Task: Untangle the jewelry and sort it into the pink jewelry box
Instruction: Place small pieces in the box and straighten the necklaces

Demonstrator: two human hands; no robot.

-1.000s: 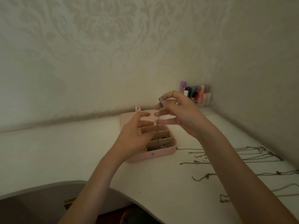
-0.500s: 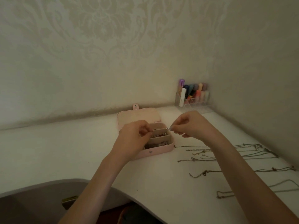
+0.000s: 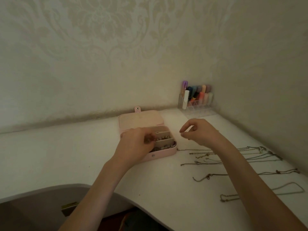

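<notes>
The pink jewelry box (image 3: 164, 154) lies open on the white table, its lid (image 3: 140, 120) flat behind it. Small jewelry pieces (image 3: 164, 138) fill its divided compartments. My left hand (image 3: 133, 145) reaches into the box's left side, its fingertips curled round a small dark piece of jewelry (image 3: 148, 140). My right hand (image 3: 200, 132) hovers just right of the box with thumb and forefinger apart, holding nothing visible. Several untangled chains (image 3: 208, 176) lie stretched out in rows on the table to the right, partly under my right forearm.
A clear organizer with coloured tubes (image 3: 196, 97) stands in the back right corner against the wall. The table's curved front edge (image 3: 83, 187) runs at the lower left, with a dark gap below it.
My right hand came down from above the box, let go of the small piece and drew away to the right. My left hand closed and dipped into the box.
</notes>
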